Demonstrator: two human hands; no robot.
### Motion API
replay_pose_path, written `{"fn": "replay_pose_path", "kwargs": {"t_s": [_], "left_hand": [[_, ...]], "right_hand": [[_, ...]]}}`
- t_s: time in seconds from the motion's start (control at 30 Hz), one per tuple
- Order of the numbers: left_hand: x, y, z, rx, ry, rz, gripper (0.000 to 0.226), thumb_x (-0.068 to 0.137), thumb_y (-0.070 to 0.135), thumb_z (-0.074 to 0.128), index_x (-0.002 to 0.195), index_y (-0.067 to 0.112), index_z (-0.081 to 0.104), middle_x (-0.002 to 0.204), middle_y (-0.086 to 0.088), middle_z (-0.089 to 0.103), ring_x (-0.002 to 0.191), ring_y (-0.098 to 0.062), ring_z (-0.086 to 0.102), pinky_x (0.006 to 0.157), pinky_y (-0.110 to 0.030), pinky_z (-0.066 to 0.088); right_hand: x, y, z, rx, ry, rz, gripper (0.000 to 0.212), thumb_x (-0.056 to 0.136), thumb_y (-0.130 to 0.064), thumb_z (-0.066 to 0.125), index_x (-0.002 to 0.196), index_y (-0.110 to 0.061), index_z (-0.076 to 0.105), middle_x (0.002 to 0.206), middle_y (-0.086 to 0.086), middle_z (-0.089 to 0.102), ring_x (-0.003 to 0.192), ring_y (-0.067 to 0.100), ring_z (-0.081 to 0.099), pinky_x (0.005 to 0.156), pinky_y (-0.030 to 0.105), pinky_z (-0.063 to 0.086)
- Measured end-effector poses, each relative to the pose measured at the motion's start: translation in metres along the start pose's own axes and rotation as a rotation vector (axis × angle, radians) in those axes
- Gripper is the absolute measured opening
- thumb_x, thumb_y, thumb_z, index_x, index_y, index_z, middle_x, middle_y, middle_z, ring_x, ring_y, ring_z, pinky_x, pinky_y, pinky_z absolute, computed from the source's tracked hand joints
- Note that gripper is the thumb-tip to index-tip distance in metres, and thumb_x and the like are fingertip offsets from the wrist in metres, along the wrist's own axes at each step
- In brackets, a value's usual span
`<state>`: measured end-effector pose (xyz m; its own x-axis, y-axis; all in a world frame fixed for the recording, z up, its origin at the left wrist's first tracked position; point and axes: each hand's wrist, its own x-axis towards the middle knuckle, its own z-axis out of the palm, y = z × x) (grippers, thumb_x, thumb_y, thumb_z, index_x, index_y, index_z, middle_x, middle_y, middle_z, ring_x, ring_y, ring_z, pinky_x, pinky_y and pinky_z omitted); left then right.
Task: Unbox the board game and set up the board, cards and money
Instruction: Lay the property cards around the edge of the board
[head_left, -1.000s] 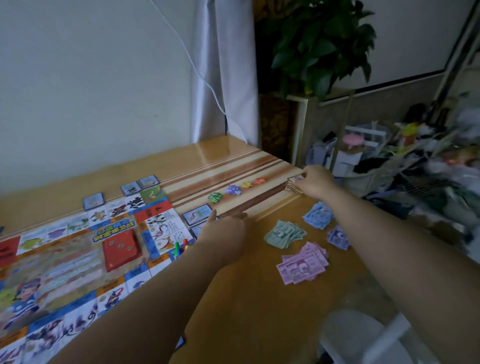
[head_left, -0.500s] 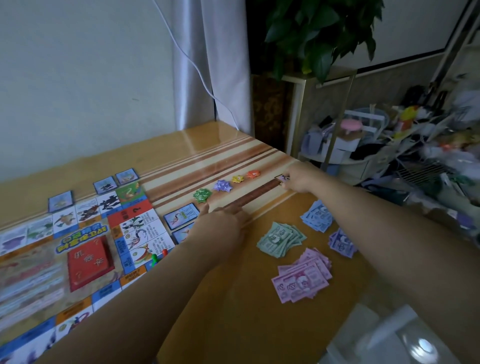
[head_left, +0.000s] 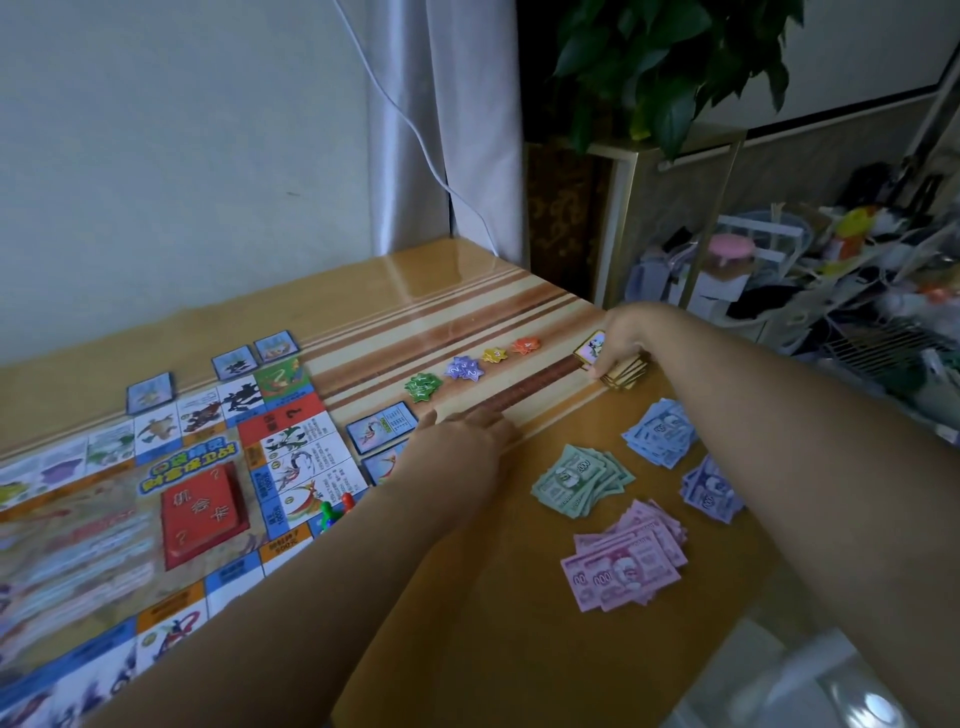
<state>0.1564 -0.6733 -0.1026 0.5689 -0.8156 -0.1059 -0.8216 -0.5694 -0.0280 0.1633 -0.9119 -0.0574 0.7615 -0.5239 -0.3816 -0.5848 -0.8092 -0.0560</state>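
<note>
The board (head_left: 156, 493) is laid out along the left side of the table (head_left: 493, 623), with a red deck (head_left: 200, 519) on it. Four money piles, green (head_left: 579, 480), blue (head_left: 660, 434), purple (head_left: 711, 488) and pink (head_left: 623, 566), are spread near the right edge. A little card stack (head_left: 626, 370) is held at the far right edge by the right hand (head_left: 628, 338), with the fingers curled round it. A moment ago the stack was mostly hidden under that hand. Now the top card (head_left: 591, 347) is seen tipped up and pulled partly off. The left hand (head_left: 462, 441) has stayed flat on the table by the blue cards (head_left: 382, 428), fingers straight and nothing held. A card is probably about to be dealt out, so the cards are not all set out yet.
</note>
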Motion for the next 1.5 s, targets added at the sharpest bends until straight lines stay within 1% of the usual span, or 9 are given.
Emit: {"fn": "replay_pose_path", "kwargs": {"t_s": [0.33, 0.53, 0.63, 0.77, 0.9, 1.07, 1.3, 1.4, 1.5], "left_hand": [[0.001, 0.002, -0.002, 0.024, -0.025, 0.002, 0.043, 0.103, 0.034, 0.029, 0.146, 0.029, 0.028, 0.156, 0.004, 0.022, 0.138, -0.021, 0.033, 0.116, -0.050, 0.016], [-0.009, -0.006, -0.027, -0.108, 0.106, -0.027, 0.046, 0.098, 0.031, 0.044, 0.143, 0.030, 0.036, 0.148, 0.004, 0.037, 0.133, -0.020, 0.038, 0.111, -0.045, 0.029], [-0.031, -0.017, -0.050, -0.453, 0.384, -0.155, 0.044, 0.097, 0.031, 0.048, 0.140, 0.024, 0.043, 0.140, -0.002, 0.048, 0.121, -0.022, 0.051, 0.099, -0.033, 0.039], [-0.082, -0.028, -0.068, -1.421, 0.619, -0.321, 0.033, 0.101, 0.033, 0.040, 0.129, 0.025, 0.053, 0.123, 0.005, 0.061, 0.117, -0.016, 0.055, 0.098, -0.037, 0.044], [-0.145, -0.031, -0.076, -2.022, 0.577, -0.319, 0.035, 0.098, 0.043, 0.040, 0.121, 0.024, 0.060, 0.115, 0.005, 0.065, 0.112, -0.015, 0.058, 0.081, -0.032, 0.047], [-0.218, -0.036, -0.063, -2.114, 0.465, -0.229, 0.041, 0.096, 0.031, 0.047, 0.127, 0.005, 0.056, 0.129, -0.020, 0.057, 0.124, -0.034, 0.052, 0.098, -0.044, 0.047], [-0.292, -0.054, -0.038, -2.259, 0.511, -0.296, 0.028, 0.099, 0.016, 0.038, 0.099, 0.003, 0.062, 0.084, -0.011, 0.070, 0.073, -0.019, 0.070, 0.067, -0.029, 0.059], [-0.313, -0.064, -0.025, -2.259, 0.530, -0.380, 0.028, 0.098, 0.016, 0.039, 0.097, 0.001, 0.063, 0.086, -0.013, 0.072, 0.073, -0.021, 0.070, 0.065, -0.032, 0.059], [-0.326, -0.069, -0.018, -2.311, 0.515, -0.391, 0.025, 0.096, 0.015, 0.040, 0.101, 0.001, 0.061, 0.084, -0.011, 0.069, 0.067, -0.019, 0.067, 0.054, -0.030, 0.057]], "right_hand": [[-0.014, -0.010, 0.018, 0.030, 0.146, -0.055, 0.060, 0.087, -0.014, 0.067, 0.136, -0.002, 0.036, 0.127, 0.016, 0.051, 0.106, 0.028, 0.052, 0.080, 0.030, 0.041], [-0.064, -0.024, 0.009, 0.384, 0.318, -0.262, 0.042, 0.096, -0.011, 0.049, 0.135, -0.006, 0.036, 0.119, 0.007, 0.050, 0.102, 0.027, 0.050, 0.066, 0.026, 0.035], [-0.109, -0.048, -0.001, 0.646, 0.344, -0.416, 0.034, 0.096, -0.007, 0.046, 0.129, -0.006, 0.045, 0.114, 0.009, 0.055, 0.094, 0.024, 0.052, 0.061, 0.022, 0.036], [-0.162, -0.085, 0.013, 1.001, 0.215, -0.594, 0.038, 0.088, 0.000, 0.058, 0.125, -0.009, 0.054, 0.117, 0.010, 0.064, 0.109, 0.025, 0.061, 0.100, 0.042, 0.045], [-0.224, -0.123, 0.033, 1.162, 0.099, -0.794, 0.058, 0.091, 0.001, 0.055, 0.142, -0.020, 0.038, 0.124, 0.007, 0.059, 0.112, 0.013, 0.058, 0.094, 0.015, 0.045], [-0.279, -0.179, 0.063, 1.196, 0.065, -0.923, 0.043, 0.091, -0.003, 0.057, 0.124, -0.028, 0.050, 0.119, 0.005, 0.063, 0.109, 0.013, 0.061, 0.104, 0.033, 0.043], [-0.318, -0.236, 0.114, 0.907, 0.196, -1.053, 0.039, 0.087, -0.022, 0.058, 0.123, -0.035, 0.048, 0.096, -0.003, 0.060, 0.089, 0.008, 0.061, 0.087, 0.033, 0.051], [-0.318, -0.243, 0.117, 0.645, 0.241, -1.122, 0.053, 0.076, -0.047, 0.065, 0.126, -0.038, 0.049, 0.109, -0.021, 0.050, 0.106, 0.016, 0.057, 0.095, 0.042, 0.046], [-0.322, -0.239, 0.110, 0.327, 0.188, -1.209, 0.095, 0.069, -0.049, 0.078, 0.146, -0.034, 0.025, 0.129, -0.031, 0.024, 0.132, -0.005, 0.016, 0.111, 0.020, 0.021]]}}
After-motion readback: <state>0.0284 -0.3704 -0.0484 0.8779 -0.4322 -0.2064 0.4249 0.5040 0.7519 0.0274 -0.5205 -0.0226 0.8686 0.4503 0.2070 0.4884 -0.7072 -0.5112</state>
